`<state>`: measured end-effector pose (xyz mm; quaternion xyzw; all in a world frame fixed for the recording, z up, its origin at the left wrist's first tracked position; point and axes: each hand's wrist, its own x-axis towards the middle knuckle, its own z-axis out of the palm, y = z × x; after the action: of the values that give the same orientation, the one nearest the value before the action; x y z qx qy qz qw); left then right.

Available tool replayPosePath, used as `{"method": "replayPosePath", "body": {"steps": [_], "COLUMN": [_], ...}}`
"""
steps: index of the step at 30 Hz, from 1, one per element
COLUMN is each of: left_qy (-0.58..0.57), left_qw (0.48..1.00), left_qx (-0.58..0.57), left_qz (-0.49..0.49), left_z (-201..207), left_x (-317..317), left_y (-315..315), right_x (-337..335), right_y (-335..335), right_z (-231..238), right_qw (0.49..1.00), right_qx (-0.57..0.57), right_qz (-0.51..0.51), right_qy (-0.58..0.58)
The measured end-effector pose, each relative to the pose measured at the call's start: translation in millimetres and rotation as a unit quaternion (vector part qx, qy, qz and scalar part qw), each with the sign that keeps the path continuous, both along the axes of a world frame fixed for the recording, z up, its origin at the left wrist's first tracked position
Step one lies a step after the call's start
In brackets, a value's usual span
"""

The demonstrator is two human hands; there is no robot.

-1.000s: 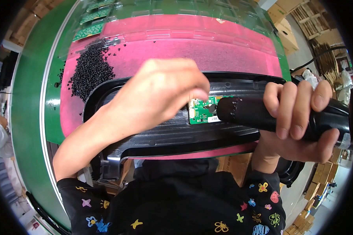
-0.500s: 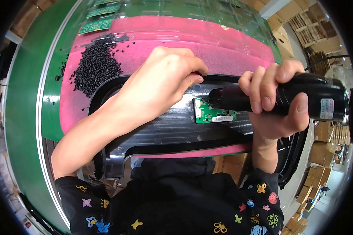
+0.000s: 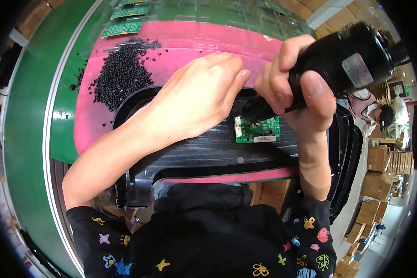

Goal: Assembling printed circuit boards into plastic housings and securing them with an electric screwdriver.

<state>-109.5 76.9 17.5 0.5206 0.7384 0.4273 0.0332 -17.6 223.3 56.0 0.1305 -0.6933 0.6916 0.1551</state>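
Note:
My right hand (image 3: 310,99) wraps round a black electric screwdriver (image 3: 343,51), tilted with its rear end raised to the right. Its dark nose points down at the upper left part of a green circuit board (image 3: 269,125) with white connectors and a white label. That board lies in a long black plastic housing (image 3: 194,157). Beside the nose, my left hand (image 3: 204,95) hovers over the housing's far rim, thumb and fingers closed together; whatever they hold, if anything, is hidden. Left of the housing lies a heap of small black screws (image 3: 123,74).
A pink mat (image 3: 90,125) lies under the housing on a green table (image 3: 25,125). Clear plastic trays (image 3: 199,30) and more green circuit boards (image 3: 121,29) are at the far side. Black housings (image 3: 345,157) stand at the right. Another person (image 3: 373,111) is farther right, near cardboard boxes.
The screwdriver has tipped up, its rear end swinging higher and its nose shifting slightly left over the board. My left hand has turned a little and stays close to the nose.

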Motion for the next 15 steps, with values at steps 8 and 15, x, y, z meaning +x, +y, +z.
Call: {"method": "replayPosePath", "body": {"steps": [8,15], "left_qy": [0.059,0.106], "left_qw": [0.992,0.982], "left_qx": [0.003,-0.013], "left_qz": [-0.11,-0.153], "left_z": [-2.7,1.1], "left_x": [-2.0,5.4], "left_y": [-0.9,2.6], "right_x": [37.0,58.5], "right_y": [19.9,18.0], "right_z": [13.9,17.2], "right_qw": [0.974,0.952], "right_qx": [-0.154,-0.232], "right_qz": [0.049,-0.01], "right_qy": [0.158,0.201]}}
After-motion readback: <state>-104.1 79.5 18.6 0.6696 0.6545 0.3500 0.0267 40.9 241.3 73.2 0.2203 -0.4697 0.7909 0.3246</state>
